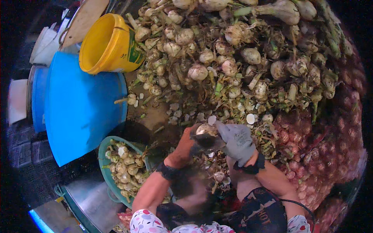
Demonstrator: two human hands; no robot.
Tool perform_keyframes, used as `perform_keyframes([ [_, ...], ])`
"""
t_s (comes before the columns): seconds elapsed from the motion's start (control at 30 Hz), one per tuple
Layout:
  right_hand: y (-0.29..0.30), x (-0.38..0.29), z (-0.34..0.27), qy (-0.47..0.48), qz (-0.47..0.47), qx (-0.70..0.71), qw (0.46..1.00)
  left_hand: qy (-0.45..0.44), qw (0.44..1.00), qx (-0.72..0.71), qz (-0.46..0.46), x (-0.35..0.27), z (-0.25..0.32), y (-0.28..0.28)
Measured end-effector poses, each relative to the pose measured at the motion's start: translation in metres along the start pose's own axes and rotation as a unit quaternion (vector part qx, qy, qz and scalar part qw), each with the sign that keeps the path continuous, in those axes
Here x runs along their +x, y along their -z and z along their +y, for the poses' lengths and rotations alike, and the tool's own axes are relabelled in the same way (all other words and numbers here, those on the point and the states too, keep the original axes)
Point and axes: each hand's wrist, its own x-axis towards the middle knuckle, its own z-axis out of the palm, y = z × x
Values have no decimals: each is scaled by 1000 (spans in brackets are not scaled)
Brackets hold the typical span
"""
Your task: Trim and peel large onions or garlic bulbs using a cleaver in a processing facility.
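Note:
A whitish bulb, an onion or large garlic (205,130), is between my two hands, with a pale cut face showing. My left hand (181,147), in an orange and dark glove, is closed around its left side. My right hand (238,142), in a grey glove, is at its right, thumb close to a pale round slice (212,120). A broad dark blade (207,141) spans the gap just below the bulb; which hand holds its handle is hidden. Beyond the hands lies a large heap of untrimmed bulbs (198,72) with roots and stalks.
A green basket (102,154) of trimmed bulbs stands left of my left hand. Behind it are a blue panel or container (84,110) and a tilted yellow bucket (116,43). Red mesh sacks of bulbs (314,157) lie at the right. Cut pieces and peelings (186,115) litter the ground.

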Motion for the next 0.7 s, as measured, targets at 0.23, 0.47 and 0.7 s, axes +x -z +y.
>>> perform_keyframes([
  [0.23, -5, 13, 9, -209, 14, 191, 959, -51, 996, -70, -14, -28, 30, -5],
  [0.47, -14, 8, 31, -376, -26, 426, 822, 72, 921, 339, 175, -124, 102, 65],
  [0.7, -6, 6, 46, -341, 19, 421, 841, 60, 796, 576, 174, -108, 125, 119],
])
